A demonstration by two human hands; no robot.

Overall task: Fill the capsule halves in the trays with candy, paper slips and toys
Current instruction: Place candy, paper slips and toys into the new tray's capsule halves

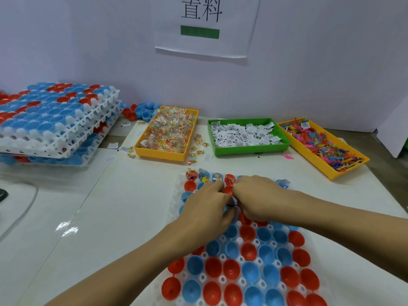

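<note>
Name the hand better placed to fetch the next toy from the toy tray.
Right, probably. The right hand lies nearer the toy tray at far right; the left hand would have to cross over it. Both hover together over the capsule tray.

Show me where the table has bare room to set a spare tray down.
Bare table lies left of the working tray, between it and the stacked trays. Another patch sits right of that tray, below the toy bin. Crowded: around the candy bin, ringed by loose candies, and mid-tray where both hands meet.

Pale wall (88, 40); paper sign (206, 25); white table (110, 217).
</note>
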